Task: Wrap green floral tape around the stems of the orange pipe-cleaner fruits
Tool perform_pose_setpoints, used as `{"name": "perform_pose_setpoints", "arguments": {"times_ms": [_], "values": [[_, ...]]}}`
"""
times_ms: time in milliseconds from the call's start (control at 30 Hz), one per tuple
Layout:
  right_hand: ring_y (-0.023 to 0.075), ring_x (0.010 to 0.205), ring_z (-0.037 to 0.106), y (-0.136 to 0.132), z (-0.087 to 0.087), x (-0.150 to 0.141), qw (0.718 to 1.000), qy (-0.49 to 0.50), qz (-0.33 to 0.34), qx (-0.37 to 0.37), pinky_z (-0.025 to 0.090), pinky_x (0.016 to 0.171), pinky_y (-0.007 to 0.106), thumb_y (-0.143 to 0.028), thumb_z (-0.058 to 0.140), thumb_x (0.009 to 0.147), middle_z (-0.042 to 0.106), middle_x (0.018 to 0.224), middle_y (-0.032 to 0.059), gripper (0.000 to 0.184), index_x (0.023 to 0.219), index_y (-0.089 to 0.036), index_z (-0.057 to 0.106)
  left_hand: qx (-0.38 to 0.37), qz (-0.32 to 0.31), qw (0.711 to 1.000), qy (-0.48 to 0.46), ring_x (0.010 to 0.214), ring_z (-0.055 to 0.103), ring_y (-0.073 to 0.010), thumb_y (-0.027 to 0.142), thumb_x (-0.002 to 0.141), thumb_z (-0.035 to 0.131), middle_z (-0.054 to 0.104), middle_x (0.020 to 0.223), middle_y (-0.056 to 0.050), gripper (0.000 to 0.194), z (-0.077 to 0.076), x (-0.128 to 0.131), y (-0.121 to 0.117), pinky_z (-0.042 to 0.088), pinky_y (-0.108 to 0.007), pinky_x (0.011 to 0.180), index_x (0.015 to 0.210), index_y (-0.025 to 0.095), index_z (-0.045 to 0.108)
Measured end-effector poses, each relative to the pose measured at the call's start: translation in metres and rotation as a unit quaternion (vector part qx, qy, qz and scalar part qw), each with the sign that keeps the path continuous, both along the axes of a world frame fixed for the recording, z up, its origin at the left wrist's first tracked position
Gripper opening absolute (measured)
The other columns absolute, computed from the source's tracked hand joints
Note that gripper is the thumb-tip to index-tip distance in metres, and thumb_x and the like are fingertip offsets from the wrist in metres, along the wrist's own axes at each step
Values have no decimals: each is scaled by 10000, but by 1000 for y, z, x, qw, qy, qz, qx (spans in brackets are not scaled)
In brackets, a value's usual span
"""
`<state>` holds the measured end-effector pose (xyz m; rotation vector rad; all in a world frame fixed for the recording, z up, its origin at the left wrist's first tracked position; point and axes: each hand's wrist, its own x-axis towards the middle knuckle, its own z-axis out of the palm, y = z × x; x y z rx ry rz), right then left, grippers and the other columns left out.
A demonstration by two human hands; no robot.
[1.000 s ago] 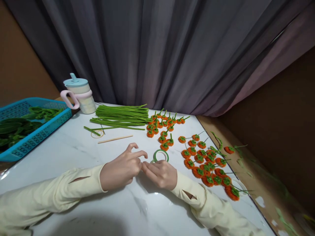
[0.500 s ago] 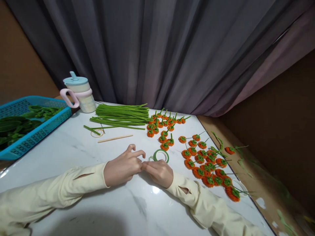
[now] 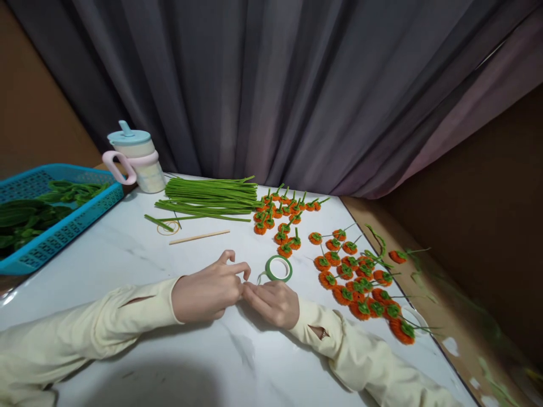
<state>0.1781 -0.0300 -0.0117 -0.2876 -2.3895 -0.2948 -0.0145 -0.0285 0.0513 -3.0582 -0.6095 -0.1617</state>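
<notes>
My left hand (image 3: 210, 291) is closed in a pinch, its index and middle fingers raised and bent. What sits between its fingertips is hidden. My right hand (image 3: 274, 303) pinches right beside it, the fingertips of both hands meeting. From the roll of green tape (image 3: 291, 270), lying flat just beyond my right hand, a thin loose strip (image 3: 262, 276) runs down to my right fingers. Small orange persimmon-like pieces with green tops (image 3: 344, 270) lie in a cluster to the right, thin stems sticking out of them.
Green pipe cleaners (image 3: 212, 195) lie bundled at the back, with a wooden stick (image 3: 199, 237) and rubber band (image 3: 163, 230) in front. More orange pieces (image 3: 282, 212) stand beside the bundle. A cup (image 3: 146, 164) and a blue basket of green leaf shapes (image 3: 80, 223) are at left.
Both hands stay pinched together, shifting only slightly. The tape strip by the roll has changed from a small loop to a narrower slanting strip. The rest of the table looks unchanged.
</notes>
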Motion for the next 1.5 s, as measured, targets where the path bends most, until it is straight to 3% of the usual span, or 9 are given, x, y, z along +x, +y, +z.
{"name": "perform_pose_setpoints", "arguments": {"times_ms": [167,300,567,700,900,1033,1133,1300,1500], "values": [[95,515,558,2,-1,0,996,10,-29,-79,387,434,221,-68,312,927,651,714,54,206,1021,-94,493,46,40,997,-49,921,513,-202,229,819,624,583,524,-2,300,-5,3,1,209,-386,800,551,149,515],[101,550,579,2,-1,1,995,11,-33,-90,401,459,216,-58,340,918,641,716,51,185,1001,-103,499,48,34,998,-32,899,513,-187,59,778,587,571,533,2,259,-5,4,1,208,-379,822,547,146,507],[136,561,585,0,3,3,999,18,2,46,430,431,257,-10,412,862,675,810,151,202,1021,16,535,12,-13,1000,19,868,523,-187,13,699,539,616,637,-38,138,3,1,1,231,-389,838,637,135,552],[148,573,588,-1,2,4,998,4,3,58,445,439,265,-4,417,852,678,812,160,202,997,26,555,13,-46,998,35,814,524,-171,37,710,579,627,682,-39,103,7,1,3,232,-393,826,664,128,562],[108,502,556,5,-6,5,998,47,-5,-34,405,420,222,-61,396,900,649,699,70,183,1033,-42,520,38,-6,999,-22,836,536,-161,199,839,615,605,569,1,244,-3,2,8,223,-381,834,609,145,554],[117,562,594,5,-7,5,993,64,-10,-104,419,451,214,-79,383,904,633,671,43,187,1031,-88,521,105,33,993,-32,797,541,-184,339,818,650,579,491,-3,348,-2,4,10,247,-382,824,551,144,540],[116,564,596,4,-8,5,987,84,-29,-132,414,457,213,-63,384,894,640,685,39,193,1021,-110,523,152,53,987,-31,788,545,-196,273,857,603,568,477,-9,267,4,7,9,265,-390,829,630,138,560],[119,530,576,3,-7,6,986,82,-47,-138,405,446,215,-61,348,894,618,638,21,228,1023,-128,524,178,15,983,-39,949,543,-201,17,853,468,569,489,-17,221,5,8,7,274,-380,857,693,145,552],[144,594,605,5,-2,6,994,72,-40,-65,445,466,237,-30,351,880,659,739,88,266,1106,-61,488,172,-16,984,-43,983,550,-195,20,846,464,642,594,-54,232,1,7,9,278,-369,868,681,144,571]]}}
